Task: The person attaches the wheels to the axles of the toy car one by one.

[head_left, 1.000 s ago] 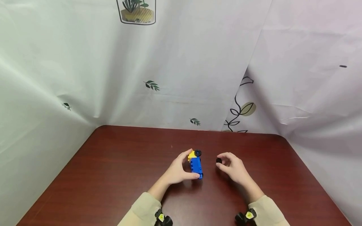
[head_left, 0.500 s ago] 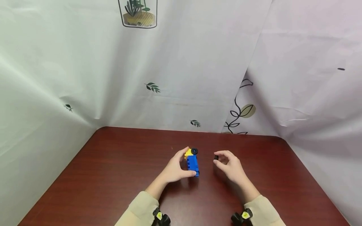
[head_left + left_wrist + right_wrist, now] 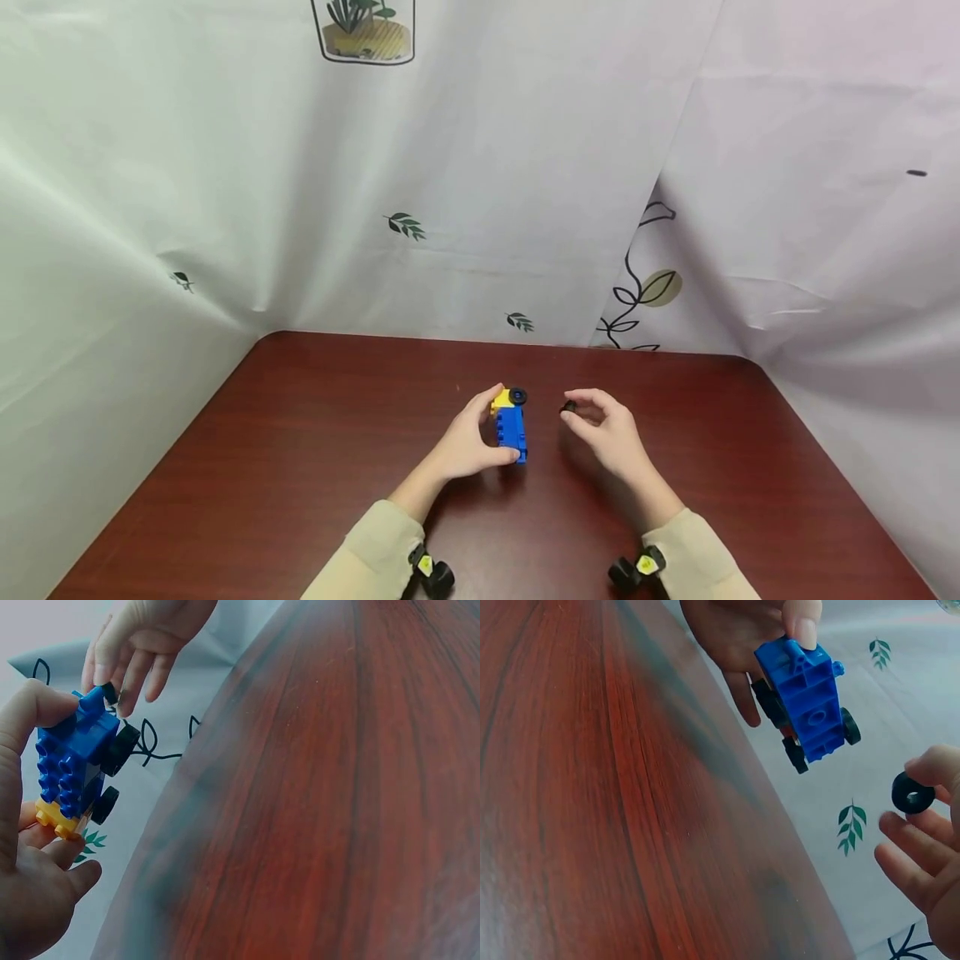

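Observation:
My left hand (image 3: 459, 450) grips a toy car (image 3: 512, 430), built of blue and yellow bricks, by its two ends, thumb on the blue end. The car is tipped on its side above the table. In the right wrist view its blue underside (image 3: 815, 712) shows, with two black wheels on one side, one wheel (image 3: 851, 726) on the other, and a bare blue peg (image 3: 838, 669) beside that one. Between thumb and fingers, my right hand (image 3: 617, 437) pinches a loose black wheel (image 3: 913, 793) with a centre hole. A short gap separates it from the car.
Both hands are over a dark red-brown wooden table (image 3: 337, 467) with rounded far corners. White cloth (image 3: 480, 167) with printed leaves hangs behind it and along both sides. A black camera (image 3: 437, 579) is strapped at the left wrist, another (image 3: 624, 575) at the right.
Both hands have shifted slightly left and away from me, still holding the car and the loose wheel. The wheel has turned a little in the right hand's fingers.

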`<action>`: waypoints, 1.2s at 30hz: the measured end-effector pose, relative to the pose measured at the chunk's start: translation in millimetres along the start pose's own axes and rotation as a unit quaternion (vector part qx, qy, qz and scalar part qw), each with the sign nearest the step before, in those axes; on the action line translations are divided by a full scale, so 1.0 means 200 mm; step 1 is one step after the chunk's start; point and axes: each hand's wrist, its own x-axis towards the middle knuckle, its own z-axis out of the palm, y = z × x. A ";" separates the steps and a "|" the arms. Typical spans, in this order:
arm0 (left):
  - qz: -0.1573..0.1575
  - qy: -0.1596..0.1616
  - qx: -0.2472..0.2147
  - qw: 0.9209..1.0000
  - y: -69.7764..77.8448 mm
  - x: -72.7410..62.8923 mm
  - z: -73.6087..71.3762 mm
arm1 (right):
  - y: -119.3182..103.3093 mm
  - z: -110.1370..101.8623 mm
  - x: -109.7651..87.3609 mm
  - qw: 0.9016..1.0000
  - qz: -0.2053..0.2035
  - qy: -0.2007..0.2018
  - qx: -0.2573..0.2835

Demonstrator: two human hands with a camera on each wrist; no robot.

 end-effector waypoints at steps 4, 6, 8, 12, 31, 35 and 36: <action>0.002 0.001 0.004 1.000 0.00 0.00 0.00 | -0.01 0.02 -0.01 1.000 -0.018 0.018 0.011; 0.006 0.003 0.004 1.000 -0.01 0.00 -0.01 | 0.00 0.02 0.00 0.999 -0.017 0.019 0.020; 0.011 0.007 0.004 1.000 0.00 0.01 -0.01 | -0.01 0.03 0.00 0.999 -0.017 0.017 0.029; 0.008 0.010 0.003 1.000 0.00 0.02 -0.02 | -0.02 0.03 0.00 0.999 -0.016 0.012 0.039; 0.010 0.013 -0.001 1.000 -0.01 0.04 -0.01 | 0.08 0.10 0.01 0.997 -0.043 0.003 0.062; 0.012 0.011 -0.002 1.000 0.00 0.05 -0.01 | 0.08 0.11 0.00 0.997 -0.062 0.001 0.052; 0.011 0.010 -0.001 1.000 0.00 0.05 -0.01 | 0.07 0.11 -0.01 0.997 -0.065 -0.001 0.045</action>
